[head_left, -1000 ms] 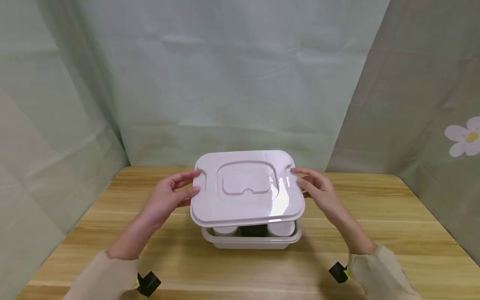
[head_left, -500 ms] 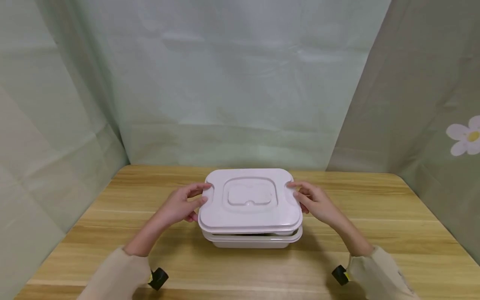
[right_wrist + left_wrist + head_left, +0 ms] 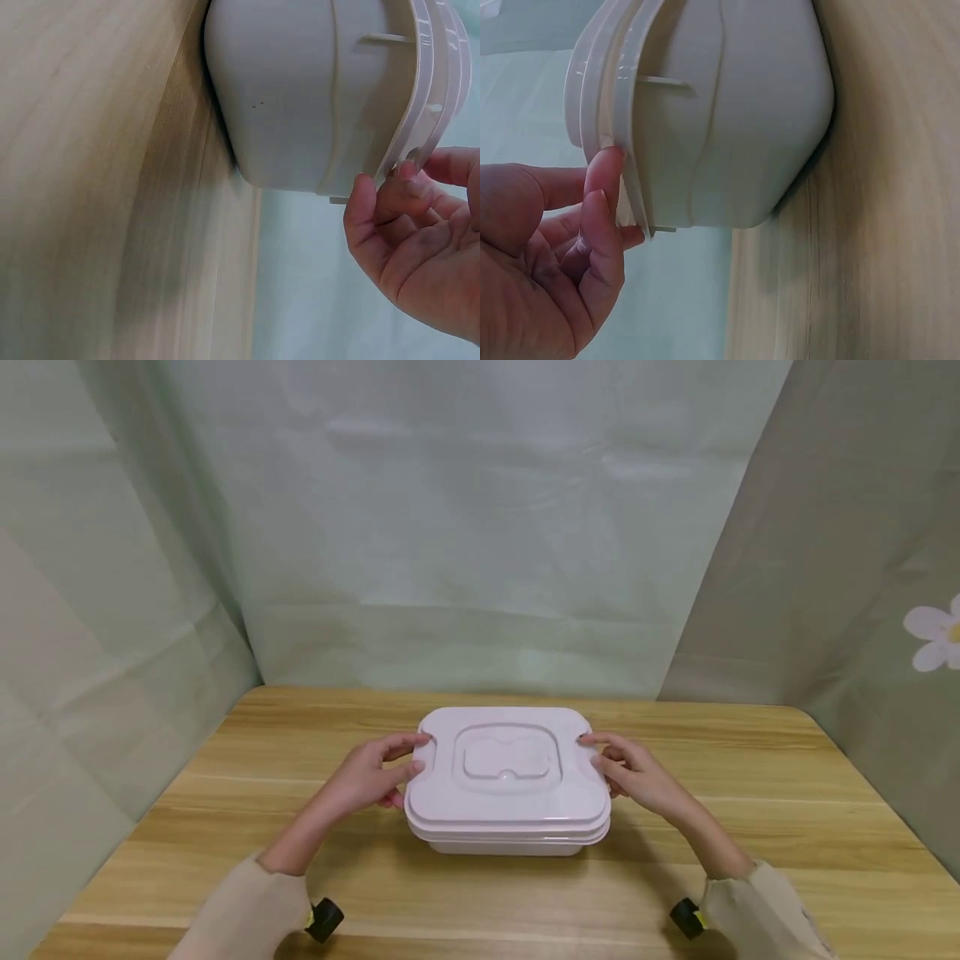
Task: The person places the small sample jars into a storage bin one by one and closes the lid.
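Note:
A white plastic lid (image 3: 510, 802) with a recessed panel lies over a white box (image 3: 506, 849) on the table. My left hand (image 3: 371, 772) grips the lid's left edge, thumb on top, with other fingers curled below the edge beside the box rim in the left wrist view. At the opposite edge my right hand (image 3: 637, 772) holds the lid the same way. Narrow gaps show between the lid (image 3: 592, 82) and the rim of the box (image 3: 735, 112). The lid hides whatever is inside the box.
The wooden table (image 3: 750, 793) extends around the box on all sides. Pale green cloth (image 3: 465, 527) hangs behind the table and along its sides. A black wrist camera (image 3: 325, 920) sits under the left sleeve, and another black camera (image 3: 687, 918) under the right.
Both hands have lowered the lid from a tilt above the box down onto its rim. White round-topped items and something dark inside the box have become covered.

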The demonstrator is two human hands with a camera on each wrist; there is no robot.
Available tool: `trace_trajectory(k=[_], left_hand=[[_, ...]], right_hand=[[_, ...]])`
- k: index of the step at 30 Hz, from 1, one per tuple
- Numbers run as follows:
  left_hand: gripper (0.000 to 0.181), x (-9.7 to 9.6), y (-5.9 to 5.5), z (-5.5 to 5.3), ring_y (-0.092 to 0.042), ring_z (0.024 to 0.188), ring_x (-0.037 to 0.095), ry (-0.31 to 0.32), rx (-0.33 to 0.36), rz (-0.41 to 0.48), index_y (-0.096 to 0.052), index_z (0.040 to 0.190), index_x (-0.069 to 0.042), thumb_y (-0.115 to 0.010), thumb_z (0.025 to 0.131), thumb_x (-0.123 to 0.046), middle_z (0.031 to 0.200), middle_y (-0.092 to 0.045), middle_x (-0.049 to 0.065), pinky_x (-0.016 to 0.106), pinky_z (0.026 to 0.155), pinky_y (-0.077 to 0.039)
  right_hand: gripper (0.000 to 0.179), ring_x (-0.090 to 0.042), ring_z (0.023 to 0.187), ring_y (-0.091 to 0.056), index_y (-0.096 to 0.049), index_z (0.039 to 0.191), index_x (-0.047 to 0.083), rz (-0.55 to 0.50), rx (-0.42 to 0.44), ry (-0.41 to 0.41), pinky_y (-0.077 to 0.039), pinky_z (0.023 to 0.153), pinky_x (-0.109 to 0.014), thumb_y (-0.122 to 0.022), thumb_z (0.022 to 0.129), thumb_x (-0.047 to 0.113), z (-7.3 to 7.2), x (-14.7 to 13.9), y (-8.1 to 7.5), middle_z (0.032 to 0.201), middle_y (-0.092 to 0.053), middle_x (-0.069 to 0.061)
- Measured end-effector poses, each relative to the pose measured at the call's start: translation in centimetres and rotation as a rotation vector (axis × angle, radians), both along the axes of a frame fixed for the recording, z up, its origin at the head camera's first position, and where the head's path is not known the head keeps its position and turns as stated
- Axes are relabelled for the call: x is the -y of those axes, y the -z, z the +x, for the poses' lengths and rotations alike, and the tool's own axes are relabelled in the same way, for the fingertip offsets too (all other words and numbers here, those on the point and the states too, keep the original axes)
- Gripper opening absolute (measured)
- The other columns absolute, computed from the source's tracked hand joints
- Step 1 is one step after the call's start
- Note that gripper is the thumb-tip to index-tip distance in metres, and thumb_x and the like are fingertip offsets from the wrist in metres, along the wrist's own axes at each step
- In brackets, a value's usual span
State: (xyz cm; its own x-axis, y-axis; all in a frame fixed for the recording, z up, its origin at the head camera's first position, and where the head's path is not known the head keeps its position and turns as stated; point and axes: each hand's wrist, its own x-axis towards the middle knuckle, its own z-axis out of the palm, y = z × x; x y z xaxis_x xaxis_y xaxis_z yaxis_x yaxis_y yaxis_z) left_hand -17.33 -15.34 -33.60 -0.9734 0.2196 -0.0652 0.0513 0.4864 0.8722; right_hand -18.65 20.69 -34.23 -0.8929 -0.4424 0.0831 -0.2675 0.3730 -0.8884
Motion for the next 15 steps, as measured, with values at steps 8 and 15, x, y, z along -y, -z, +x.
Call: trace_trajectory(k=[8,15], left_hand=[[0.039,-0.7,0.0,0.4,-0.056,0.045,0.021,-0.037,-0.015,-0.050,-0.055,0.124,-0.009,-0.063,0.087,-0.015,0.129,-0.046,0.028,0.033,0.047,-0.049],[0.038,-1.2,-0.3,0.9,-0.054,0.044,0.018,-0.056,-0.028,-0.101,-0.056,0.124,-0.011,-0.062,0.087,-0.015,0.127,-0.048,0.025,0.029,0.045,-0.047]], right_hand=[[0.034,-0.012,0.065,-0.056,-0.045,0.125,-0.006,-0.020,0.031,-0.014,-0.053,0.058,-0.031,-0.047,0.095,0.011,0.2,-0.3,0.3,0.083,-0.057,-0.014],[0.034,-0.013,0.067,-0.055,-0.046,0.125,-0.005,0.000,0.037,-0.002,-0.052,0.058,-0.029,-0.048,0.095,0.011,0.6,-0.5,0.6,0.084,-0.056,-0.014]])
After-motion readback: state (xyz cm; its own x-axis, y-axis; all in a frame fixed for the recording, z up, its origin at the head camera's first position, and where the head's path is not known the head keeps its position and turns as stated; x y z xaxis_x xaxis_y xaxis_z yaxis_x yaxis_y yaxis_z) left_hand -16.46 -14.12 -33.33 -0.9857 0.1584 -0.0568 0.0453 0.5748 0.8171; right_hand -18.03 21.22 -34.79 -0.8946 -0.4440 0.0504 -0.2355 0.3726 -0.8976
